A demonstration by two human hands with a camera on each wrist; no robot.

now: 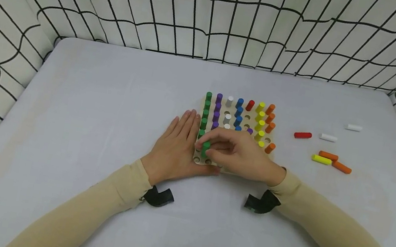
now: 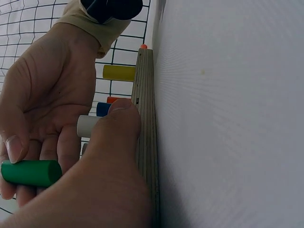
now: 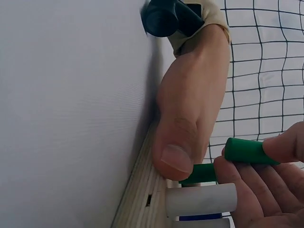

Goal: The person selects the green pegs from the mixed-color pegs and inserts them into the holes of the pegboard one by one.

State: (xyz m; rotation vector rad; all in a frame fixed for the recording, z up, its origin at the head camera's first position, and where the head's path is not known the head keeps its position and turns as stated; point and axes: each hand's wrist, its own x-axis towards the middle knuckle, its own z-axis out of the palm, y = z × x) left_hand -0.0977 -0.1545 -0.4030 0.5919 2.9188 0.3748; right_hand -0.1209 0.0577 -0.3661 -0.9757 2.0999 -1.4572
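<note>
A wooden pegboard (image 1: 202, 162) lies on the table with columns of colored pegs standing in its holes. My left hand (image 1: 174, 152) lies along the board's left side, fingers straight, its thumb stretched along the front edge. Between thumb and fingertips my right hand (image 1: 244, 154) pinches a green peg (image 1: 205, 148) above the front left holes. In the left wrist view this peg (image 2: 31, 173) is clear of the board edge (image 2: 146, 118). Green pegs (image 1: 206, 111) fill the leftmost column behind it. My right hand hides part of the board's front.
Loose pegs lie to the right of the board: a red one (image 1: 303, 135), two white ones (image 1: 328, 137), a yellow one (image 1: 321, 160) and two orange ones (image 1: 341, 167). A black wire grid (image 1: 206, 32) stands around the table's back and sides.
</note>
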